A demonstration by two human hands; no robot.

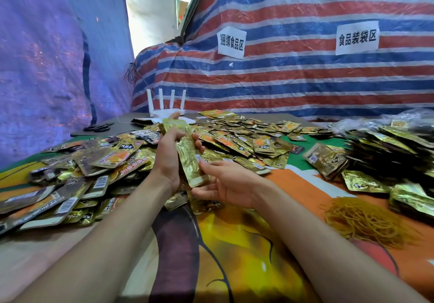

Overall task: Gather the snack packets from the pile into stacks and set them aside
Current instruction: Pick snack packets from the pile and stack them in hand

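Head view: left hand point(168, 159) grip holds packet stack point(187, 152); right hand point(231, 185), released, touches it.

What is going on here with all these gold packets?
A person is gathering a loose pile of snack packets into stacks. The left grip holds one stack above the pile, and the right grip touches its lower end. Finished stacks and rubber bands lie on the table to the right.
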